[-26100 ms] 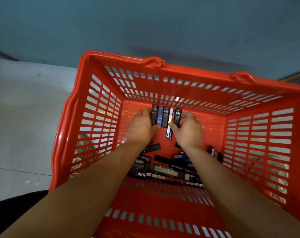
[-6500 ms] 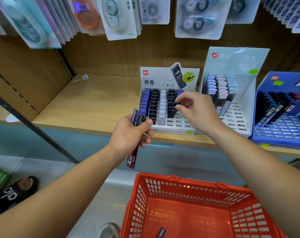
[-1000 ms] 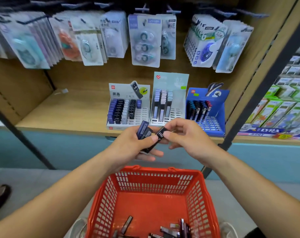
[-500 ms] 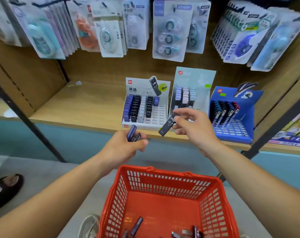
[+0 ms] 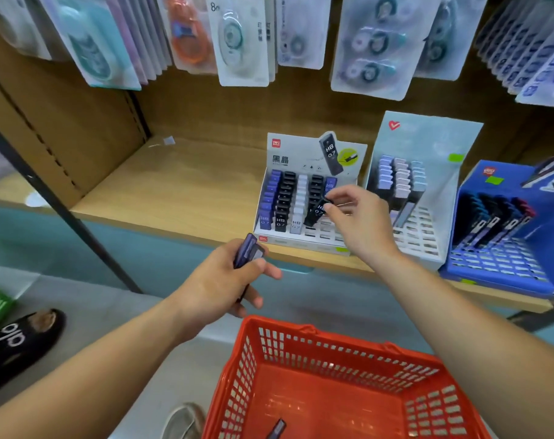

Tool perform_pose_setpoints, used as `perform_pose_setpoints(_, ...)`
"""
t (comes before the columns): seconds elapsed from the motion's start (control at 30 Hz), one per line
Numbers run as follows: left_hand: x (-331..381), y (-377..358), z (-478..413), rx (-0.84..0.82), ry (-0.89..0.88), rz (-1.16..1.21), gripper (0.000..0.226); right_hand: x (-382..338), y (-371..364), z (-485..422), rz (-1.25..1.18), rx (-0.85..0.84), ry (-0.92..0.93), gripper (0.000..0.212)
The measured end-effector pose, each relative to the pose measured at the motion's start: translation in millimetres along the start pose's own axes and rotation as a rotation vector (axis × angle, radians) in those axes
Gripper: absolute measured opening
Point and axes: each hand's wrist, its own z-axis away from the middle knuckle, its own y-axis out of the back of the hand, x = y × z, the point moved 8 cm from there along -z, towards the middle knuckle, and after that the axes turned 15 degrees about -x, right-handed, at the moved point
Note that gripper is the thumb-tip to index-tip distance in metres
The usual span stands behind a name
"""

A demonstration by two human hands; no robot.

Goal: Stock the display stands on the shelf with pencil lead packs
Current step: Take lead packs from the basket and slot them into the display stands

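Observation:
On the wooden shelf (image 5: 180, 188) stands a white display stand (image 5: 304, 240) with rows of blue, black and white lead packs. My right hand (image 5: 356, 221) pinches a black HB 0.7 lead pack (image 5: 315, 213), tilted over the stand's fourth row just above an empty slot. Below the shelf edge, my left hand (image 5: 220, 285) grips a few more lead packs (image 5: 247, 253), blue on top. A pale stand (image 5: 423, 198) and a blue stand (image 5: 506, 261) sit to the right, each partly filled.
An orange shopping basket (image 5: 301, 346) stands on the floor below my arms with one pack (image 5: 277, 428) visible inside. Blister-packed correction tapes (image 5: 240, 42) hang above the shelf. A black upright post (image 5: 63, 204) runs at the left. A shoe (image 5: 19, 340) shows at the far left.
My right hand carried the black pack from mid-air in front of the shelf up to the white stand's fourth row. The view moved closer to the shelf. My left hand keeps its packs.

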Motion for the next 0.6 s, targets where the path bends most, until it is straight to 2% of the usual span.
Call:
perform_pose_setpoints(0.2, 0.2, 1.2, -9.4, 0.028, -0.028, 0.013, 0.016, 5.6, -2.2, -0.5, 0.130, -0.040, 0.061, 0.013)
perform_pose_setpoints(0.4, -2.7, -2.5, -10.9, 0.010, -0.039, 0.108, 0.018, 7.9, -13.6, -4.9, 0.091, -0.039, 0.064, 0.020)
perform_pose_setpoints(0.6, -2.1, -4.7, -10.9, 0.000, -0.062, 0.154, 0.019, 2.2, -12.0, -9.3, 0.170, -0.066, 0.082, 0.014)
